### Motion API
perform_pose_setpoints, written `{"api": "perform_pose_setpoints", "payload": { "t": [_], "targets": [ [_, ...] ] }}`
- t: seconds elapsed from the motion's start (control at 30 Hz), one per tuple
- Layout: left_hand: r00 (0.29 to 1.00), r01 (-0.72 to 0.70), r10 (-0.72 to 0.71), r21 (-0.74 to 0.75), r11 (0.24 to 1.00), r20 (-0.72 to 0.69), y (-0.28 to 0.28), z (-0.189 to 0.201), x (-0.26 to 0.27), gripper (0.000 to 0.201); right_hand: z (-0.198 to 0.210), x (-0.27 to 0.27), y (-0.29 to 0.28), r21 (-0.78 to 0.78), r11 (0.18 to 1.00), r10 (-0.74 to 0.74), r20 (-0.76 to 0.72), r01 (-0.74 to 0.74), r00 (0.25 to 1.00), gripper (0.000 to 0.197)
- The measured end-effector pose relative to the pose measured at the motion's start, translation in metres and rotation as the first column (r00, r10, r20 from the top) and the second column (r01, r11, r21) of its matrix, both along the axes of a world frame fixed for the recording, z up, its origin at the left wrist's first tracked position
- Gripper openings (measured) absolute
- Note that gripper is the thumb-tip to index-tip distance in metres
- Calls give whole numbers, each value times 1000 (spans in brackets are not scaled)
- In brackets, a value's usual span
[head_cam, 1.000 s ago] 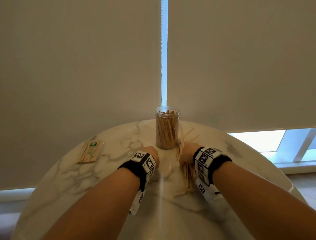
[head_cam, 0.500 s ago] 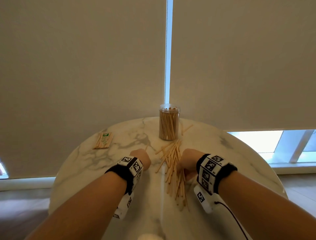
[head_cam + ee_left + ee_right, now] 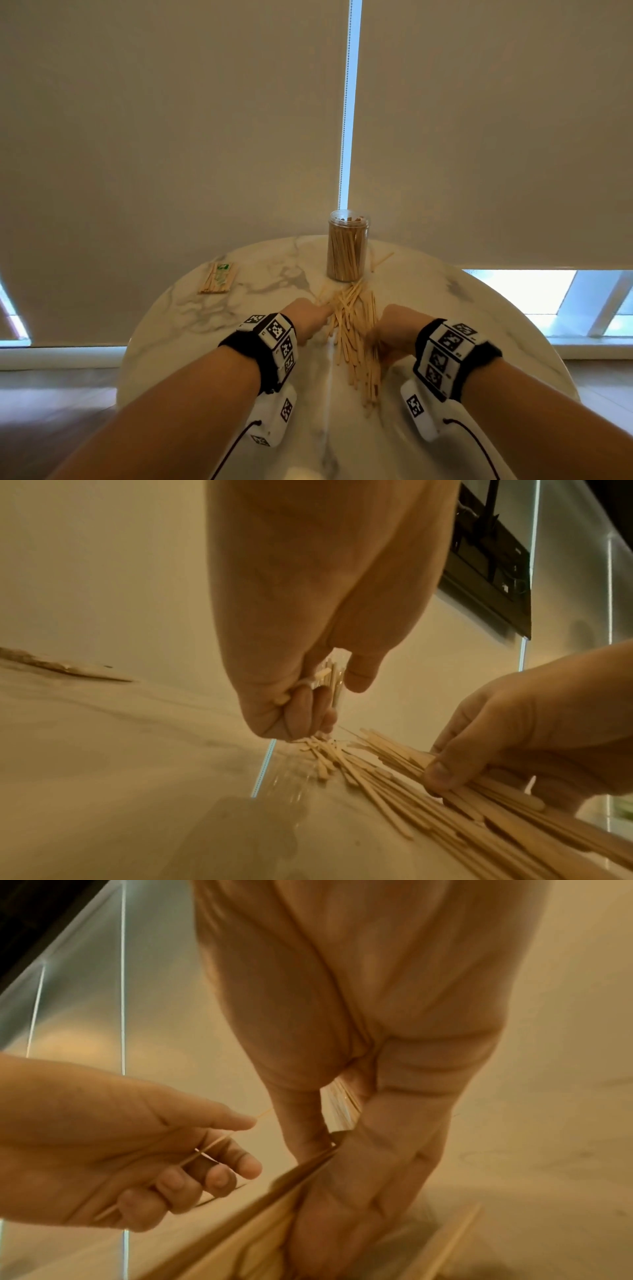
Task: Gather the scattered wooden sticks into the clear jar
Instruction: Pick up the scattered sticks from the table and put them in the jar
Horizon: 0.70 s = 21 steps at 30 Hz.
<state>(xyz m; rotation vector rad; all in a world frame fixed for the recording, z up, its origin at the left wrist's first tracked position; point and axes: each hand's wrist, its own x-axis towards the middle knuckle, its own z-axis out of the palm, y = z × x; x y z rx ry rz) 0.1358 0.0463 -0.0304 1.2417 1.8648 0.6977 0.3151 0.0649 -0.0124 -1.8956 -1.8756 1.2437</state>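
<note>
Two wide beige roller blinds point(image 3: 171, 137) fill the background, with a narrow bright gap between them where a thin bead chain point(image 3: 346, 102) hangs. In front of them stands a round white marble table with grey veins point(image 3: 191, 308), which carries everything else. Both bare forearms reach over it, each wearing a black wrist strap with white blocks printed in black-and-white square markers point(image 3: 274, 337). At the far edge of the table, upright and just below the gap in the blinds, stands the clear cylindrical plastic jar point(image 3: 347, 245), open at the top and already packed with upright pale wooden sticks. From the foot of the jar a loose fan of scattered flat wooden sticks point(image 3: 352, 339) runs toward the person, lying between the two hands. The right hand point(image 3: 394, 330) is curled over the right side of this fan; in the left wrist view its thumb and fingers clasp a thick sheaf of the sticks point(image 3: 486, 785) that lies low against the table. The left hand point(image 3: 310, 317) sits at the fan's left edge with its fingers curled, pinching a few sticks point(image 3: 329, 680) between thumb and fingers. Two stray sticks point(image 3: 380, 260) lie just right of the jar. Well apart, at the left, lies a small flat packet of sticks with a green label point(image 3: 219, 277).
</note>
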Motion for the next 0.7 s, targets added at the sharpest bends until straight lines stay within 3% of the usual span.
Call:
{"api": "perform_pose_setpoints", "payload": {
  "t": [0.13,0.2,0.3,0.37,0.4,0.47,0.6,0.7],
  "targets": [
    [999,-21,23,46,999,-36,-3,15,14,63,1,12,2,55,996,73,-100,-67,992,8],
    [998,-23,27,74,997,-52,-6,25,22,76,6,12,-1,114,992,75,-129,-61,989,14],
    [999,-38,37,144,989,9,-4,29,32,94,17,6,-9,170,983,93,-168,-64,981,9],
    [990,-27,3,173,984,139,-1,30,38,88,21,-5,-16,253,958,174,-158,-131,972,11],
    [974,-16,-29,196,980,227,1,30,40,74,22,-10,-18,311,933,229,-126,-181,965,12],
    [919,-46,-42,212,976,391,5,29,42,70,22,-21,-21,415,874,295,-43,-251,955,17],
    [894,-183,46,269,946,445,13,27,32,45,24,-33,-24,552,804,294,-49,-220,954,12],
    [841,-307,119,284,908,528,7,33,23,43,24,-38,-31,573,783,344,-71,-244,936,5]
  ]
}}
